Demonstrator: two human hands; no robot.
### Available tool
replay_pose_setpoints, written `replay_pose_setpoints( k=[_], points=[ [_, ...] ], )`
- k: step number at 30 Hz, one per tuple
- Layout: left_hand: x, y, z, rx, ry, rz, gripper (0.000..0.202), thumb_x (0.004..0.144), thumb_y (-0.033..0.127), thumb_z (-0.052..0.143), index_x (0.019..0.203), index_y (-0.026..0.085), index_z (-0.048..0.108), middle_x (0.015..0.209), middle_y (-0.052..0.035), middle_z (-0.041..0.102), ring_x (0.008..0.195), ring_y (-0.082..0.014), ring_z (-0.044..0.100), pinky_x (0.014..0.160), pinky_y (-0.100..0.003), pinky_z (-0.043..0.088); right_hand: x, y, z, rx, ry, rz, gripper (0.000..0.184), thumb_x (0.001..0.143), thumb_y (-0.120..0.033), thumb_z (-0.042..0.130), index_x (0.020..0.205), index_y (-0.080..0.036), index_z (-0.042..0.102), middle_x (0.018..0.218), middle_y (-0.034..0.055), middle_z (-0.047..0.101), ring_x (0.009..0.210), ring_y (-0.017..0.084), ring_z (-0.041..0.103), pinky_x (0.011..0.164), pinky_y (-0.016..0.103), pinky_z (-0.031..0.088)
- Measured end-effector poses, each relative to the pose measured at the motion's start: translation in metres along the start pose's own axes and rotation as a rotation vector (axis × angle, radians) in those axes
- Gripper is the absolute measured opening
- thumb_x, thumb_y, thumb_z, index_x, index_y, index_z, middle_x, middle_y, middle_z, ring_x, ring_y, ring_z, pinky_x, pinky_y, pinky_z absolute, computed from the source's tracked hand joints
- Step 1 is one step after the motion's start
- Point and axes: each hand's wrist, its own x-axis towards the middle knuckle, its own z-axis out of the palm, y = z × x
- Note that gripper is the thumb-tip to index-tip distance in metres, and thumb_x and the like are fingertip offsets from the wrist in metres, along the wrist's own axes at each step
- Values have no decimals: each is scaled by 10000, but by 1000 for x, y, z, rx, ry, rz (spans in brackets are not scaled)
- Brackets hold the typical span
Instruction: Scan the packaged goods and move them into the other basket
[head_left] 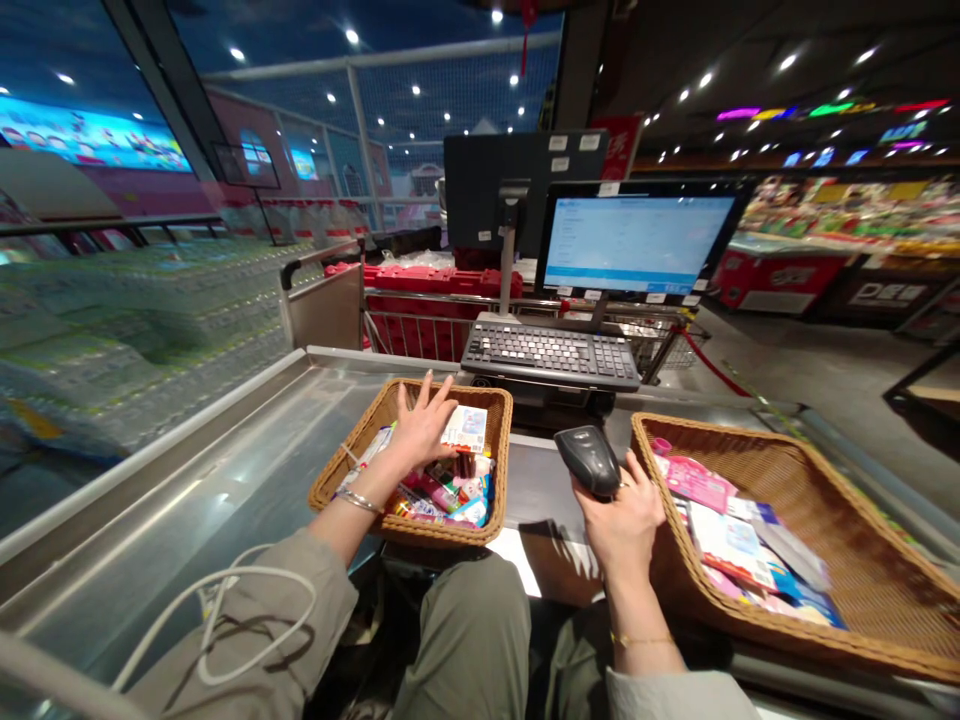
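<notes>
My left hand [421,428] reaches into a small wicker basket [360,440] on the steel checkout counter. Its fingers are spread, and the thumb and fingers touch a white card-like packet [466,428] lying on top of several colourful small packets [442,495]. My right hand [624,510] is closed round a black handheld barcode scanner [589,458], held between the two baskets. To the right stands a larger wicker basket [840,520] with pink and blue packets [731,540] in it.
A black keyboard [551,352] and a lit monitor [637,243] stand behind the baskets. A steel counter [210,470] runs to the left, with stacked bottled water [112,330] beyond. A white cable [225,610] lies over my left sleeve. Shopping carts [420,320] stand behind the counter.
</notes>
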Motion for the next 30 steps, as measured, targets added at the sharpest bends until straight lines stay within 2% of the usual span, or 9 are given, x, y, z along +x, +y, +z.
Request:
replay_pose_setpoints(
  k=[6,12,17,23,30],
  points=[
    [6,15,-6,-7,137,-81,803,690,537,811,1387,245,539,1667,-98,159,1529,-426,-24,1130,-783,-57,0,-3,-3,-10,37,-8,405,772,-528,599,913,-175,741,1096,160,710,1264,349,531,1080,556,343],
    [13,35,-14,-45,208,-131,801,689,520,818,1388,252,532,1665,-89,172,1533,-417,12,1130,-783,-48,1,-4,-6,-45,53,-24,434,789,-531,597,996,-174,732,1246,179,645,1289,355,497,1090,572,321],
    [18,54,-20,-80,256,-155,766,732,537,781,1396,249,530,1660,-81,184,1536,-409,15,1132,-779,-53,1,-5,-8,-73,47,-80,444,812,-484,594,1105,-171,705,1257,173,649,1312,361,464,1086,584,299],
    [25,76,-21,-129,295,-207,813,715,559,789,1418,257,514,1662,-64,169,1536,-407,7,1141,-759,-79,0,-7,-11,-141,40,-105,492,822,-460,582,1209,-167,661,1273,147,667,1372,378,407,1091,610,264],
    [31,94,-21,-153,355,-225,834,707,572,792,1429,271,504,1659,-60,188,1539,-391,-3,1150,-740,-97,1,-9,-18,-199,45,-147,418,823,-423,597,1150,-175,677,1314,147,645,1405,403,355,1060,625,280]
  ],
)
